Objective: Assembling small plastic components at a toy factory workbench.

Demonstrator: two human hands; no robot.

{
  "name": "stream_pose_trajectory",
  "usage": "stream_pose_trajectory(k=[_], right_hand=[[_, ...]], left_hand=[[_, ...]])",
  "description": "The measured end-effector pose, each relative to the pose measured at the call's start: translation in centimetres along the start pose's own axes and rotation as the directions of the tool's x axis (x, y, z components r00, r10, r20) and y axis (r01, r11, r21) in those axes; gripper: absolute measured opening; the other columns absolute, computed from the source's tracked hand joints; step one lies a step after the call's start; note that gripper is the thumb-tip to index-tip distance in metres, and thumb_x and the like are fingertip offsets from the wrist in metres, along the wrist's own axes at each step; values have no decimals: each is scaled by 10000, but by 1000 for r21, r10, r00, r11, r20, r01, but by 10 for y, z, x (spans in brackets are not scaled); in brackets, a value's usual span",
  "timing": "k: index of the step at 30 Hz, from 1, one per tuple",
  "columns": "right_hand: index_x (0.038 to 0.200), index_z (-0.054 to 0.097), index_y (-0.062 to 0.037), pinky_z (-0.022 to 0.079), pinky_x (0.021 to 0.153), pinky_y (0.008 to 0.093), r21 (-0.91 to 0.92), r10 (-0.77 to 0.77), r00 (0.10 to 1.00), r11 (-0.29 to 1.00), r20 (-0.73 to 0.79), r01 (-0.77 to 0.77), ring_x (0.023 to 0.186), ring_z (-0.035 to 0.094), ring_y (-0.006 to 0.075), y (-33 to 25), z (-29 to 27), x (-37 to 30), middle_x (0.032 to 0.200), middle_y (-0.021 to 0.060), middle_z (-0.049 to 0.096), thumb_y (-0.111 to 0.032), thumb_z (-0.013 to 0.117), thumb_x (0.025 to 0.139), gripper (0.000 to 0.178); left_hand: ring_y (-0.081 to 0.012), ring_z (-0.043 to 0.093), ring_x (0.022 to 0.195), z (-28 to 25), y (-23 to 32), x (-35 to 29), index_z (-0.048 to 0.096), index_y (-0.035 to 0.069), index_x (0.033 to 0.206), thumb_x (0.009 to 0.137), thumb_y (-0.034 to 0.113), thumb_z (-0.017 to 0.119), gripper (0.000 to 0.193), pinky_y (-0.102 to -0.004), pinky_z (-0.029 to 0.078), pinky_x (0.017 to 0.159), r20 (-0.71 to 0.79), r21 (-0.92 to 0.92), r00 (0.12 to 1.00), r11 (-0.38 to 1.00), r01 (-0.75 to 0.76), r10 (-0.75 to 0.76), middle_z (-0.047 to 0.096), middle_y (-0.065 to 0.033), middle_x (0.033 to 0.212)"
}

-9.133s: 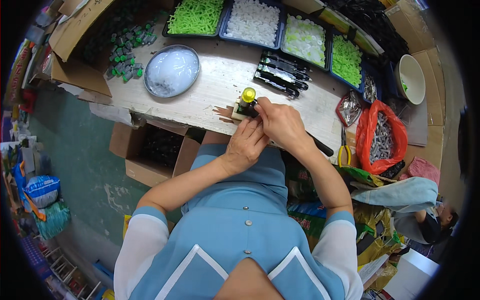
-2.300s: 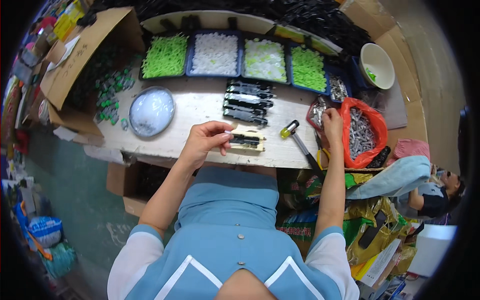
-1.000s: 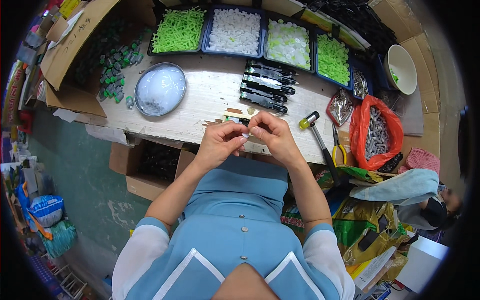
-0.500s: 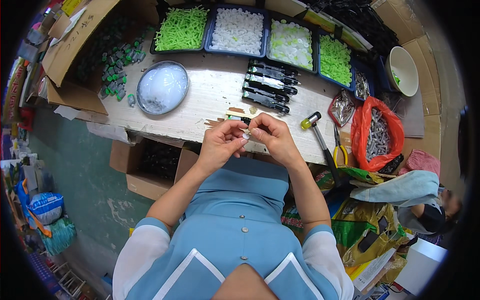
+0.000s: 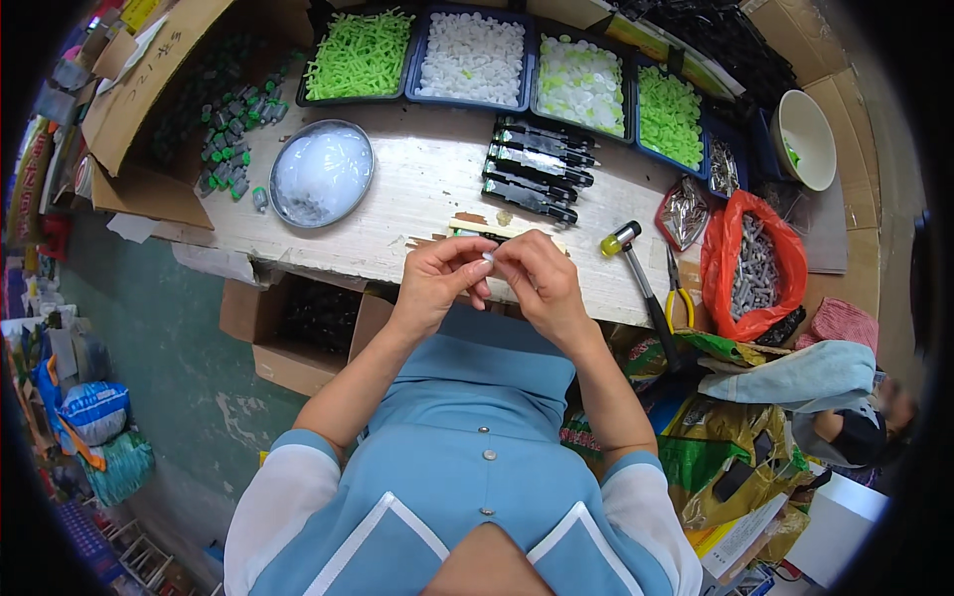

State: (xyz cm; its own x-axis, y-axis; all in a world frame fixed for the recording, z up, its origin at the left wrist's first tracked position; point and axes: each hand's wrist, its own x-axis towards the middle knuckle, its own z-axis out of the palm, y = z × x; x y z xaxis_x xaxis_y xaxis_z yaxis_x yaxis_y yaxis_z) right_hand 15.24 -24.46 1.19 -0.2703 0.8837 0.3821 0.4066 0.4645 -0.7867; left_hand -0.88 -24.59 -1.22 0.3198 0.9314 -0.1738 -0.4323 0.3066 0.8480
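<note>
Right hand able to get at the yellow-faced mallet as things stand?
Probably yes: the yellow-faced mallet lies right of the right hand, with nothing visible between them or lying on it. That hand is at a small white piece, though.

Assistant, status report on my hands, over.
Left hand pinches small white piece. Right hand touching or nearly touching it. Cream fixture beyond, partly hidden. Hammer clear, to the right.
</note>
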Motion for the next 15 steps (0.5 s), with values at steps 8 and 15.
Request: stream_pose_trajectory(k=[8, 15], right_hand=[[824, 552, -17, 394, 633, 333, -80, -62, 995, 995, -75, 56, 706, 520, 250, 7, 8, 3, 777, 89, 540, -10, 594, 752, 83], [806, 535, -62, 307, 689, 339, -306, -89, 996, 949, -11, 81, 750, 476, 230, 24, 5, 12, 760, 59, 498, -31, 589, 741, 90]], left_hand=[[-84, 583, 593, -3, -3, 9, 600, -8, 1021, 844, 76, 593, 197, -206, 509, 471, 20, -31, 1000, 999, 11, -11, 616, -49, 760], [-28, 503, 527, -9, 15, 20, 607, -16, 1013, 856, 92, 584, 192, -155, 396, 412, -156, 193, 988, 981, 12, 18, 581, -20, 750]])
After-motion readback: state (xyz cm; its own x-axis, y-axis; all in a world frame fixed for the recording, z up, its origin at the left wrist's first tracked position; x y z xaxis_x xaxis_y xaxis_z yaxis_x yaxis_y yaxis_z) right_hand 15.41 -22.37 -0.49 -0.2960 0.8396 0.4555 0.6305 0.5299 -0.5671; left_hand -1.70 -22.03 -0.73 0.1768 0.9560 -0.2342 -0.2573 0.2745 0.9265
